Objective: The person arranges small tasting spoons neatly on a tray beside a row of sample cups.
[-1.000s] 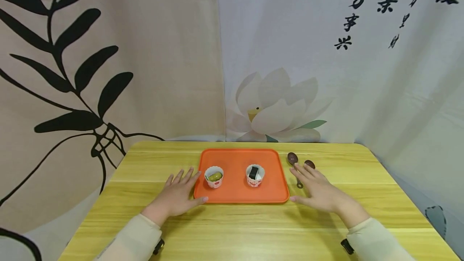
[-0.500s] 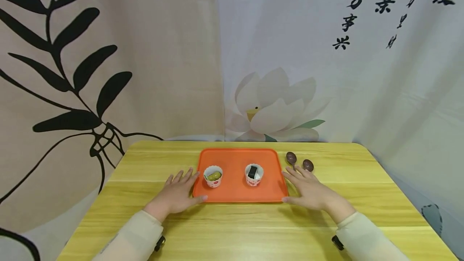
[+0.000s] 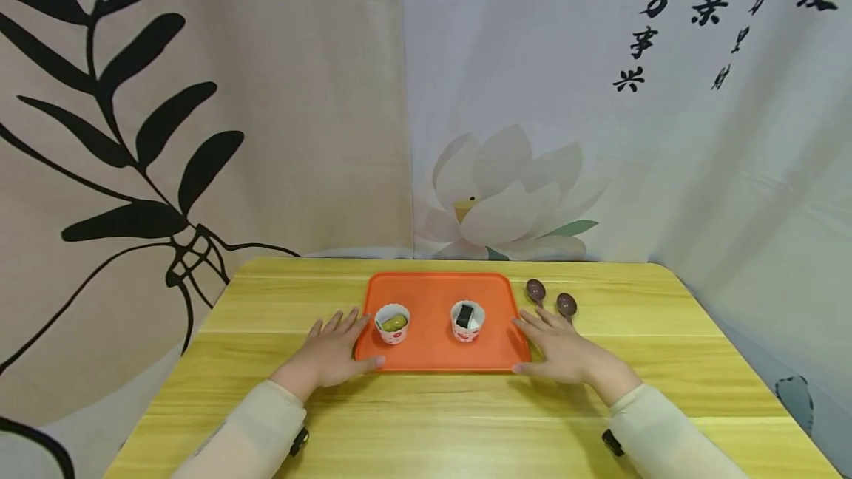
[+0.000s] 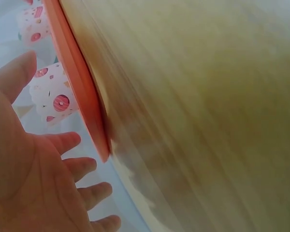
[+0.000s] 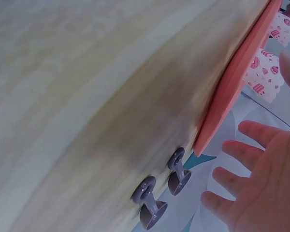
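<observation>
An orange tray (image 3: 426,353) lies on the table with two patterned paper cups standing on it. The left cup (image 3: 393,338) holds yellow-green pieces; in the right cup (image 3: 465,335) sits a black-and-white piece. My left hand (image 3: 328,357) is spread beside the tray's left side, its thumb and fingertips overlapping the edge in the head view. On the opposite side, my right hand (image 3: 569,352) is likewise spread, fingertips over the tray's right edge. Both wrist views show bare palms, with the left fingers (image 4: 87,169) and right fingers (image 5: 244,152) apart and holding nothing.
Two dark brown spoons, a left one (image 3: 535,290) and a right one (image 3: 566,305), lie right of the tray, handles partly behind my right hand. The wood-grain table (image 3: 459,427) ends at a printed curtain (image 3: 319,131) behind.
My right hand has moved left, from over the spoons to the tray's right edge, uncovering more of the right spoon. The left hand has shifted only slightly right. Tray and cups look unmoved.
</observation>
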Motion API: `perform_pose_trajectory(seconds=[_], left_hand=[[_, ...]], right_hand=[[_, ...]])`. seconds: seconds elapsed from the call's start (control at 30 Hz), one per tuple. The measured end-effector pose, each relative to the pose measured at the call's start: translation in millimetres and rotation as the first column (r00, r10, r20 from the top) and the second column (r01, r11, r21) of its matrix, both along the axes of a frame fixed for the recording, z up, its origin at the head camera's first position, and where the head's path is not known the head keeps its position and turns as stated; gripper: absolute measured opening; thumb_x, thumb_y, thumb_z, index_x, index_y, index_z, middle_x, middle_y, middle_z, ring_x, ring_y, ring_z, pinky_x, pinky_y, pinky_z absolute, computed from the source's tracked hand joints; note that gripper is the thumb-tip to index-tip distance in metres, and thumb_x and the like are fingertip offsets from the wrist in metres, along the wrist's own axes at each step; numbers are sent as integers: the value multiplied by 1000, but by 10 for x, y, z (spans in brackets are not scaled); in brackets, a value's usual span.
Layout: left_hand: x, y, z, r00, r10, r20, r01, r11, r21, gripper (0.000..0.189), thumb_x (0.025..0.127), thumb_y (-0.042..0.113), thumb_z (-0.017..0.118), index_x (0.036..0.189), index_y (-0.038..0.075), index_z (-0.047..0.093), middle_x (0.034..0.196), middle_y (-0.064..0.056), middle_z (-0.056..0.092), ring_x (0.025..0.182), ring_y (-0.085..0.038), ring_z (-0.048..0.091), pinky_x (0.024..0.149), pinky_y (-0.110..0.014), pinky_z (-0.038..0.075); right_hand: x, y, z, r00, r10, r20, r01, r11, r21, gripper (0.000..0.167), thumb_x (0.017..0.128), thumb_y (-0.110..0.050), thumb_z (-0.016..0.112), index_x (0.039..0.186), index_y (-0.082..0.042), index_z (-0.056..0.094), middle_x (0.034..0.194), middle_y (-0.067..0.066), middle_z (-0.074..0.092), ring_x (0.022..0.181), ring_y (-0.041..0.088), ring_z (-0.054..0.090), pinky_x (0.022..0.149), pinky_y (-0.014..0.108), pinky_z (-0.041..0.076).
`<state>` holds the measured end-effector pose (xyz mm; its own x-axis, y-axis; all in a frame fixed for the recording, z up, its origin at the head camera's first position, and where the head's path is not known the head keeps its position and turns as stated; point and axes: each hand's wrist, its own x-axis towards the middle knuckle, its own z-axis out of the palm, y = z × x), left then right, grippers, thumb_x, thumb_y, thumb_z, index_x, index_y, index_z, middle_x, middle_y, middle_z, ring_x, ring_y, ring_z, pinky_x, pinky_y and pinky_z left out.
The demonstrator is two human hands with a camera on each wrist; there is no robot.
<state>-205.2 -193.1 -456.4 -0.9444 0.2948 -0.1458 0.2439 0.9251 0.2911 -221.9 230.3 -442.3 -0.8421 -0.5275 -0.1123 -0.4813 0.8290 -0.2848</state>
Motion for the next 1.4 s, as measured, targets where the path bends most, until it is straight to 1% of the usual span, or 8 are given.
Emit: perform_pose_trajectory(seconds=[0.23,0.37,0.57,0.67,0.9,1.2,1.4], left_hand=[[-18,22,23,1000,-14,12,14,1000,9,94,91,70,54,158,8,31,164,-18,20,148,-47,17,115,-68,8],[-46,25,3,1000,-12,11,12,1000,5,94,91,70,54,158,8,31,164,-18,20,148,-47,18,116,-68,9],[-73,28,-21,1000,-6,17,6,1000,-14,94,90,69,55,159,10,29,164,-17,20,148,-46,19,116,-67,9],[-65,31,-8,1000,-5,24,5,1000,-5,95,90,69,57,158,9,30,164,-17,21,148,-46,19,115,-68,9],[-47,44,-5,999,-23,33,24,1000,-18,101,86,73,58,157,6,32,164,-16,21,148,-45,21,115,-68,11],[-41,28,-9,999,-20,43,21,1000,-11,102,85,70,63,157,5,32,164,-17,24,148,-45,21,115,-68,12],[-17,36,25,999,-17,36,17,1000,-4,99,85,66,66,155,3,35,162,-17,27,148,-43,23,116,-66,13]], right_hand=[[-34,-28,-15,1000,0,11,0,1000,18,89,90,-61,64,155,-8,37,162,16,29,149,47,14,112,72,16],[-56,-38,-25,1000,0,21,0,1000,16,90,89,-63,64,155,-9,38,161,16,29,149,47,15,112,71,16],[-92,-37,-57,1000,1,23,-1,1000,9,90,87,-65,64,154,-10,40,161,17,30,148,48,17,112,71,19],[-107,-38,-69,1000,-1,28,1,1000,10,90,87,-65,65,154,-9,40,161,17,31,148,48,17,111,71,19],[-136,-39,-106,1000,15,22,-16,999,31,89,88,-62,66,153,-7,41,160,19,31,147,48,18,112,69,19],[-150,-14,-114,999,13,29,-14,1000,25,91,86,-61,68,153,-5,41,161,19,29,147,49,18,112,70,20],[-157,-4,-130,999,4,35,-5,999,36,94,86,-63,68,154,-4,39,162,17,28,148,48,17,112,70,20]])
